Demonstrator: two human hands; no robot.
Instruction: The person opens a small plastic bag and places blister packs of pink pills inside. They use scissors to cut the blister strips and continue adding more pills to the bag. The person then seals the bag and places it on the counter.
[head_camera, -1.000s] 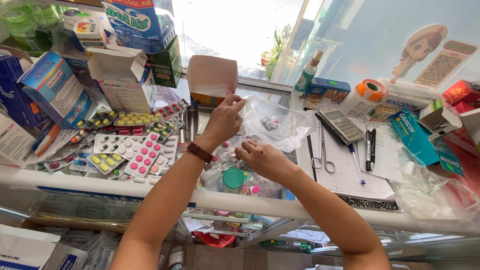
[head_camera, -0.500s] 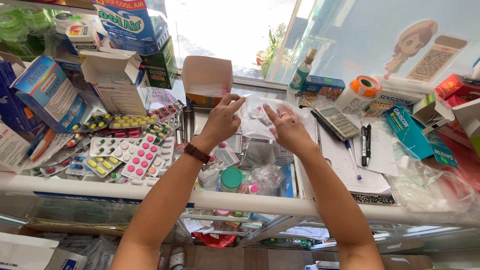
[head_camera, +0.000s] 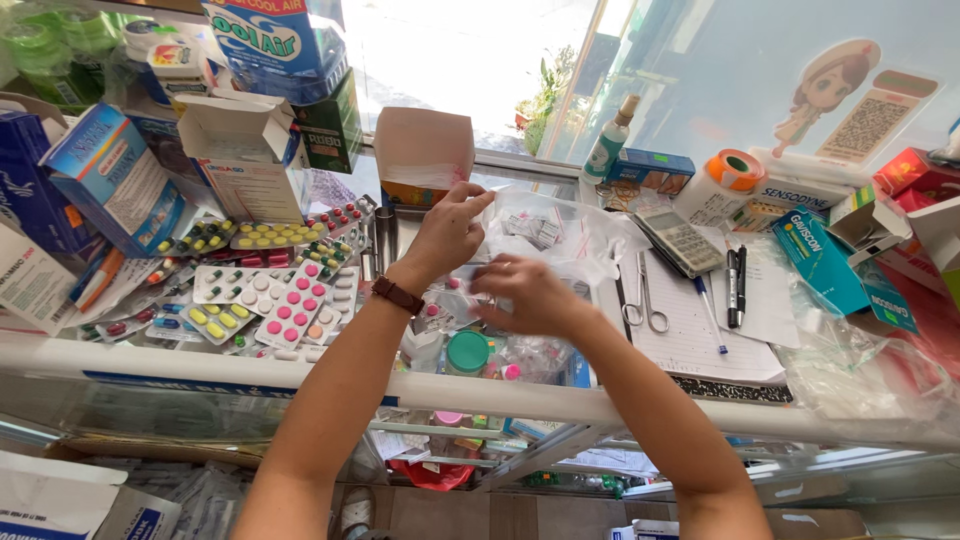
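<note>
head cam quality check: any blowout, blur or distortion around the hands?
Head view: the window behind the counter is blown out to white; the right hand is motion-blurred, the left hand sharper; the clear plastic bags catch soft glare; the wide lens bends the counter's white front edge; the blister packs are evenly lit and legible.

The right hand (head_camera: 530, 295) drops back from beside the left hand (head_camera: 450, 230), coming low and toward the person, over the small clear bags (head_camera: 455, 300), while the left fingers stay raised.
</note>
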